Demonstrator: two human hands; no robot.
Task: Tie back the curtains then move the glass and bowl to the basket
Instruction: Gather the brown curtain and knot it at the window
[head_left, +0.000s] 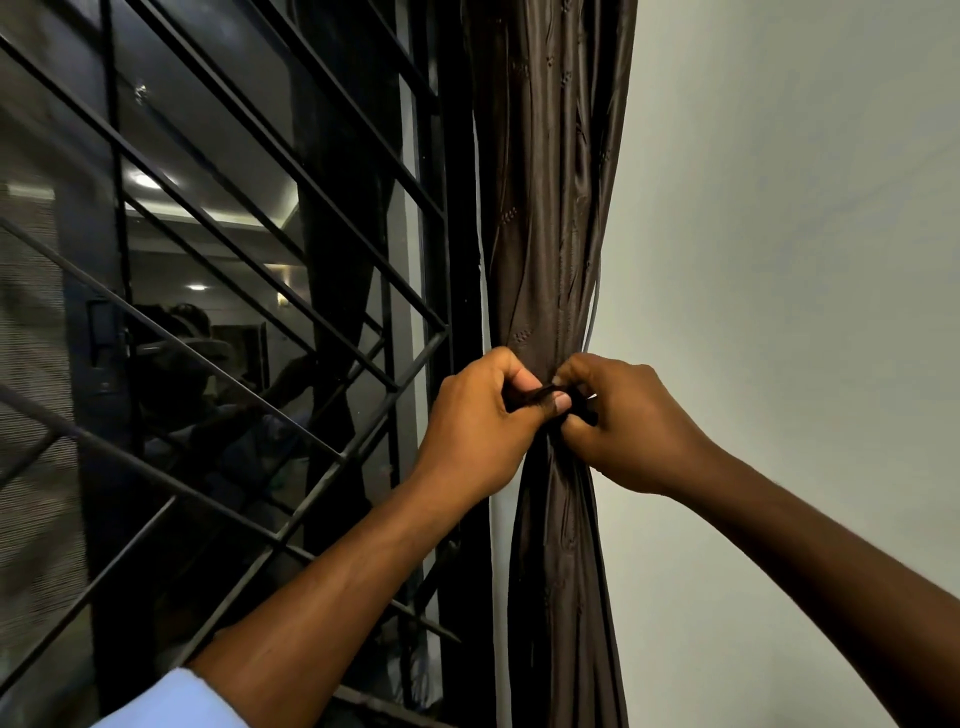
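Both forearms reach up to the bunched brown curtain (550, 249) beside the window grille (234, 291); left hand (480, 421) and right hand (631, 421) each pinch the dark tie (535, 392), cinching the folds; glass, bowl, basket unseen

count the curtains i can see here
1. A brown curtain hangs gathered between the window grille and the wall, cinched where the left hand and right hand pinch a dark tie. Others may be out of frame.

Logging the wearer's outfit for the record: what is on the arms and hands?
Both forearms are bare. The left hand and right hand wear no gloves, rings or watch. A pale blue sleeve edge shows at the left arm's lower end.
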